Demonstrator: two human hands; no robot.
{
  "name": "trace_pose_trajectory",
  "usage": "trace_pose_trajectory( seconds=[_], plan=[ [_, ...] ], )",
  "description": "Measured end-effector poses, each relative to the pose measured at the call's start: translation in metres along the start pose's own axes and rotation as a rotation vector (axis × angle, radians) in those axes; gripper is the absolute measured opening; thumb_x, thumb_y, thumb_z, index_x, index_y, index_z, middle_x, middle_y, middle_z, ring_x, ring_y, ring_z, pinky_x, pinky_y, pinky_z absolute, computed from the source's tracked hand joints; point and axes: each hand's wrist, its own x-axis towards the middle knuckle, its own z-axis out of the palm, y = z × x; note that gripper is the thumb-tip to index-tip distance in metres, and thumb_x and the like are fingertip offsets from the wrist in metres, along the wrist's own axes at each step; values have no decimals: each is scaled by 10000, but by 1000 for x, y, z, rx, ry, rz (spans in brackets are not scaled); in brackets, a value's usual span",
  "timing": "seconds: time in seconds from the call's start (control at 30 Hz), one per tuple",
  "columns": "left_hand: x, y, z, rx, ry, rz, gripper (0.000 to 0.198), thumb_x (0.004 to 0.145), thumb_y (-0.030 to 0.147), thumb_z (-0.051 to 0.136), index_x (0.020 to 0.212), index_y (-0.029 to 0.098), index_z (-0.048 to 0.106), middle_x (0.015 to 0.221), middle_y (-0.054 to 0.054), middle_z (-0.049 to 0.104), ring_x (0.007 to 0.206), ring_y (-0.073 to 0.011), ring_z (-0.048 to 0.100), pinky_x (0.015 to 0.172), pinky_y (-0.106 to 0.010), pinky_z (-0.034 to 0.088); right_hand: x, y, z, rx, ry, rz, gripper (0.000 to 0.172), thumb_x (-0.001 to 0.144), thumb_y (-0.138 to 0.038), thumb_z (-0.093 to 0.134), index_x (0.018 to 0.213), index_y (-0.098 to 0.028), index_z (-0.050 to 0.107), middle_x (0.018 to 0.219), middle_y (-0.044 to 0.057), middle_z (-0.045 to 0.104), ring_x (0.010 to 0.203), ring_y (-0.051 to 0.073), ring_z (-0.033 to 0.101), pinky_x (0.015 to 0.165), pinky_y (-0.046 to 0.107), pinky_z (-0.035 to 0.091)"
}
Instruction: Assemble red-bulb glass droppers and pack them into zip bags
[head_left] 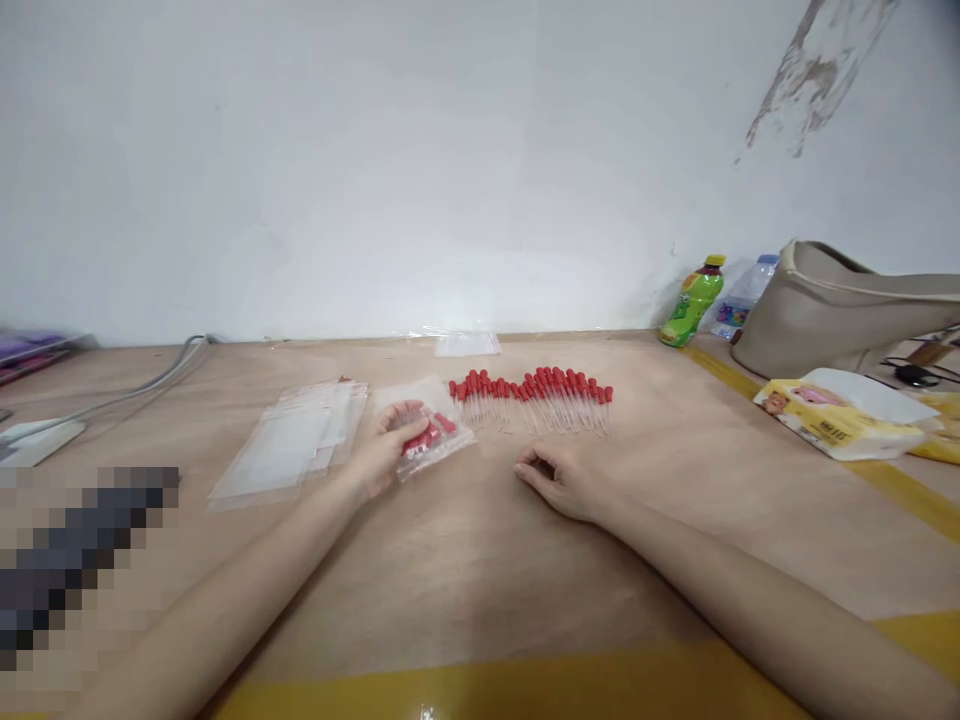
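Note:
My left hand [391, 440] is closed on a clear zip bag [459, 438] with several red-topped droppers inside, gripping it near its left side. To the right of the bag, my right hand [559, 482] rests on the table with its fingers curled in and nothing visible in them. Just beyond it lies a row of glass droppers [555, 395] with red rubber bulbs, their bulbs pointing toward the wall. A stack of flat, clear zip bags [281, 445] is spread left of my left hand.
Another clear bag [469, 344] lies by the wall. At the right stand a green drink bottle [694, 302], a water bottle [739, 300], a beige bag [832, 305] and a yellow tissue pack [840, 415]. A grey cable [150, 385] crosses the left side of the brown-covered table [450, 590].

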Motion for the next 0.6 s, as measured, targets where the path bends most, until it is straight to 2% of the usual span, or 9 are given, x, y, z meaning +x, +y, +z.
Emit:
trace_pose_trajectory(
  seconds=[0.07,0.17,0.2,0.33,0.4,0.47,0.53,0.6],
  plan=[
    [20,13,-9,156,-25,26,444,605,175,729,1006,163,539,741,-22,638,585,-108,608,549,-204,485,1,5,-6,-109,3,-98,134,812,-258,482,738,-181,563,750,36,579,701,143,512,653,280,413],
    [50,25,-16,486,-103,-11,492,655,199,682,1108,138,500,643,-17,616,576,-121,602,565,-221,480,2,8,-8,-162,2,-183,91,806,-213,484,756,-181,553,806,52,579,762,155,515,704,295,413],
    [59,27,-16,634,-92,-4,520,656,220,676,1136,145,489,667,-18,622,584,-124,603,579,-231,484,2,8,-7,-172,0,-194,78,802,-202,487,763,-182,551,813,53,578,769,156,515,711,296,411],
    [81,28,-20,844,-9,12,591,575,243,710,1124,148,516,846,-63,631,688,-181,610,639,-293,488,2,10,-4,-192,-4,-216,54,790,-171,499,764,-183,545,814,47,577,776,154,515,719,293,405],
    [82,28,-27,930,53,46,556,571,269,701,1089,148,543,981,-97,604,836,-231,592,759,-338,462,3,11,-4,-196,-3,-220,48,786,-167,506,763,-182,546,814,46,576,781,153,516,724,292,404],
    [76,27,-40,1054,125,119,498,609,312,663,1070,153,562,1092,-120,561,1008,-282,521,894,-379,382,3,12,-4,-200,0,-217,44,784,-168,512,765,-183,550,816,45,577,784,152,516,729,292,403],
    [64,25,-59,1358,240,248,444,702,403,552,1072,159,572,1121,-130,547,1112,-311,442,951,-407,318,3,11,-4,-204,4,-213,43,784,-171,515,767,-182,553,816,44,578,782,150,516,730,292,402],
    [49,22,-79,1543,352,231,517,765,475,439,1161,152,514,1210,-162,484,1176,-353,361,941,-457,301,3,11,-4,-206,8,-212,41,781,-173,517,765,-179,555,816,46,578,782,149,516,729,292,403]
  ],
)
